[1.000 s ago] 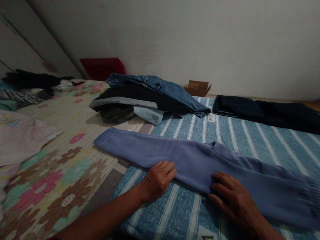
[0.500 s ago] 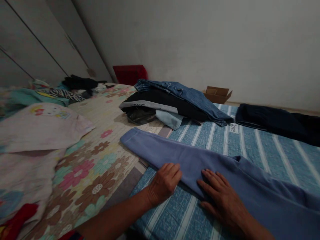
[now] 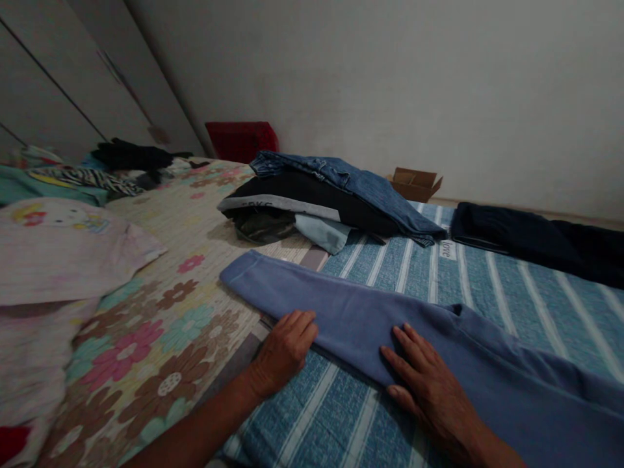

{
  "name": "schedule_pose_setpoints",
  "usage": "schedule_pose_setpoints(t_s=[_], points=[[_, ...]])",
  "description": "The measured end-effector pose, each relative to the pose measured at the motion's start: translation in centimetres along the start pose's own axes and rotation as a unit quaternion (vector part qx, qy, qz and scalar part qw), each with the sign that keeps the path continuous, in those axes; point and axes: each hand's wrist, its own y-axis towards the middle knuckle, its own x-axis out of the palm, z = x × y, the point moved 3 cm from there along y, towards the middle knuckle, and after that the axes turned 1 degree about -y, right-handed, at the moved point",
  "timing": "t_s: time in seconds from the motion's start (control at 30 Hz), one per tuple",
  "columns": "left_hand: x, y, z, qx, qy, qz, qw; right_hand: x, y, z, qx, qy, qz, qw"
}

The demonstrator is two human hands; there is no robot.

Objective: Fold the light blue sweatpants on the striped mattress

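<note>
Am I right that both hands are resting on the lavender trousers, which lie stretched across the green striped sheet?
Not quite: the head view shows the striped sheet is blue, not green. The left hand and right hand do rest on the lavender trousers stretched across it.

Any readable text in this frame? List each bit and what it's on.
"love" – on a small white patch of the striped blue sheet, beside the jeans.
Dark letters on the grey band of the black garment in the pile – cut off and too blurred to read.
Nothing readable on the purple trousers under the left hand and right hand.
</note>
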Motion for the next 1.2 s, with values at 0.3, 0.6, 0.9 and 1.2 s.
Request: schedule_pose_setpoints(t_s=[0.3, 0.6, 0.9, 1.2], points=[[-0.5, -0.2, -1.6, -0.044, -0.074, -0.052, 0.995, -0.8, 0.2, -0.3, -0.009, 0.041, -0.034, 0.999], [-1.2, 2.2, -3.3, -0.117, -0.179, -0.182, 0.96, -0.8, -0.1, -0.1, 0.043, 0.054, 0.034, 0.997], [1.5, 11.0, 4.7, 0.014, -0.216, -0.098, 0.971, -1.2, 0.8, -0.8, 0.037, 0.037, 0.011, 0.999], [5.5, 9.6, 7.4, 0.031, -0.184, -0.073, 0.98, -1.6, 1.1, 0.4, 0.059, 0.109, 0.124, 0.984]])
